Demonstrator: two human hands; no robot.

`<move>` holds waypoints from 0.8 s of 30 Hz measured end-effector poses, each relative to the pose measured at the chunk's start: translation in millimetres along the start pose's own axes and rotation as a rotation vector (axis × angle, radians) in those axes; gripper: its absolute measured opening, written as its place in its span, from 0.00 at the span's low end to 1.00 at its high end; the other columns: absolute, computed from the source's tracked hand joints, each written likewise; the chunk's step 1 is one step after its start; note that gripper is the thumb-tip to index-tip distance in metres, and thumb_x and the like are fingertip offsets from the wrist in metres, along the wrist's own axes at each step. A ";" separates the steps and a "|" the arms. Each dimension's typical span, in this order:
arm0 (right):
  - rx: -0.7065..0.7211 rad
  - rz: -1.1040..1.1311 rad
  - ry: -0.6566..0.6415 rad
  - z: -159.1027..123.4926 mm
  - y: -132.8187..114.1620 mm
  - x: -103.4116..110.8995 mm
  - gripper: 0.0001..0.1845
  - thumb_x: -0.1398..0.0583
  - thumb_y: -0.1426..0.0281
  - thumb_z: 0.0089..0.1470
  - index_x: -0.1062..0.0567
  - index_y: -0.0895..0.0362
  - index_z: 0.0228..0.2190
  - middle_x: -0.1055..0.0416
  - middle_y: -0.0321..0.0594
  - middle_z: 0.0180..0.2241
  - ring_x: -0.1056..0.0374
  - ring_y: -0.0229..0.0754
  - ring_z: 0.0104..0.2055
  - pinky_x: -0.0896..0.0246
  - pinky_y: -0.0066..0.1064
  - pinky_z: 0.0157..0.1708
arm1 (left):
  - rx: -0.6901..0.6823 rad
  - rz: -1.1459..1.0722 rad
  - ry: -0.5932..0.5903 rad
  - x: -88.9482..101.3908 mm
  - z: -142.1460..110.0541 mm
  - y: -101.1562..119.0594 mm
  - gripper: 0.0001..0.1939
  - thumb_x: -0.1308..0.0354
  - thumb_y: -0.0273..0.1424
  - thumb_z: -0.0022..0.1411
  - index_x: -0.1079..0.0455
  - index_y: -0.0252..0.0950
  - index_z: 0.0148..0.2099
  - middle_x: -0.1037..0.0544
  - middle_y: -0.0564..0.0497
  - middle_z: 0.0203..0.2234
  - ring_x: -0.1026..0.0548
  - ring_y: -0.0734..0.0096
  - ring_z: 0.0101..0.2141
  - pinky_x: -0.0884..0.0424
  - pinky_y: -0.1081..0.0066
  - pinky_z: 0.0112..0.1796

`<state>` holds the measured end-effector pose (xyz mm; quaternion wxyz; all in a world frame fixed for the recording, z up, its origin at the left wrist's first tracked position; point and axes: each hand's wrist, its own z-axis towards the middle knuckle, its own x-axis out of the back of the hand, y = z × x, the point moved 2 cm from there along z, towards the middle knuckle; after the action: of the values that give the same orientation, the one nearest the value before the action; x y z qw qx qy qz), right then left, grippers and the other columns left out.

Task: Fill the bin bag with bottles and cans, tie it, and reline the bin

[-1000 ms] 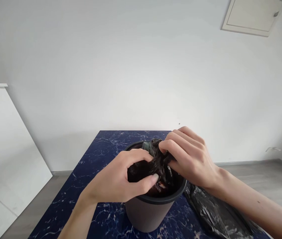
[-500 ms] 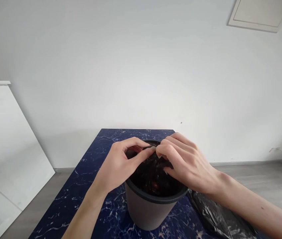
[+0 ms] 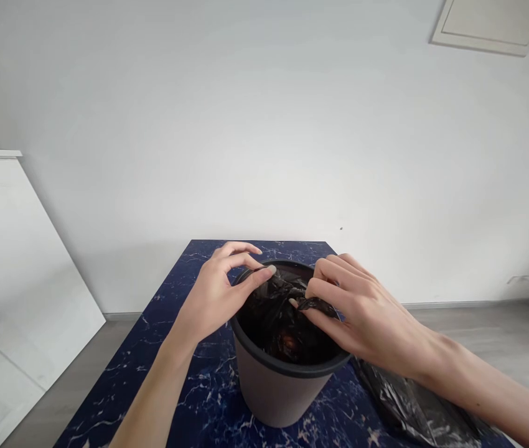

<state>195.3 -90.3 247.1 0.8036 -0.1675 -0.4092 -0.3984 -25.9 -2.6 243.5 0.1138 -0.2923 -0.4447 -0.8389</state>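
Note:
A grey bin [image 3: 279, 395] with a dark rim stands on a blue marbled table. Inside it lies a black garbage bag [image 3: 267, 333], gathered near the top, with something orange-brown showing faintly through the film. Over the left side of the opening, my left hand [image 3: 220, 289] pinches a bit of the bag between thumb and index finger, its other fingers raised. My right hand [image 3: 358, 305] is closed round a twisted end of the bag at the right side of the opening. Part of the bag is hidden beneath both hands.
Another folded black plastic bag [image 3: 414, 404] lies on the table [image 3: 162, 323] to the right of the bin. A white cabinet [image 3: 22, 261] with a dark handle stands at left. Behind the table rises a pale wall [image 3: 264, 124], with a small hatch [image 3: 486, 25] high at right.
My hands have moved apart from over the middle of the bin. The right hand has drawn a twisted bag end rightward, and the left fingers have lifted and spread.

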 end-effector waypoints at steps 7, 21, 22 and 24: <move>-0.248 0.130 -0.315 -10.2 5.5 3.9 0.12 0.44 0.68 0.71 0.28 0.54 0.32 0.32 0.40 0.36 0.36 0.45 0.39 0.39 0.42 0.41 | 0.064 0.174 0.010 9.1 8.5 -24.5 0.23 0.40 0.60 0.65 0.19 0.48 0.36 0.27 0.54 0.64 0.33 0.42 0.65 0.37 0.38 0.64; -0.270 0.153 -0.197 -35.6 38.8 5.1 0.13 0.40 0.56 0.70 0.23 0.49 0.35 0.26 0.36 0.31 0.29 0.42 0.30 0.36 0.34 0.26 | 0.043 0.119 0.116 27.4 8.0 -30.9 0.22 0.38 0.56 0.67 0.21 0.43 0.36 0.23 0.46 0.60 0.30 0.46 0.62 0.40 0.43 0.67; -0.290 0.160 -0.231 -34.9 39.6 4.7 0.15 0.40 0.56 0.70 0.24 0.49 0.34 0.27 0.36 0.30 0.29 0.42 0.30 0.36 0.34 0.26 | 0.034 0.107 0.118 27.9 7.1 -29.0 0.22 0.38 0.56 0.67 0.21 0.43 0.36 0.23 0.47 0.60 0.29 0.47 0.62 0.40 0.44 0.67; -0.331 0.150 -0.302 -32.9 40.2 3.5 0.17 0.42 0.55 0.71 0.26 0.50 0.31 0.28 0.35 0.29 0.29 0.42 0.30 0.36 0.34 0.27 | 0.022 0.079 0.102 28.4 5.2 -24.7 0.21 0.39 0.55 0.68 0.22 0.44 0.36 0.24 0.49 0.60 0.29 0.49 0.62 0.39 0.46 0.67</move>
<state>245.0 -86.5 232.1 0.7222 -0.3846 -0.4403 -0.3696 -57.8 17.9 245.7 0.1722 -0.2653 -0.4356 -0.8427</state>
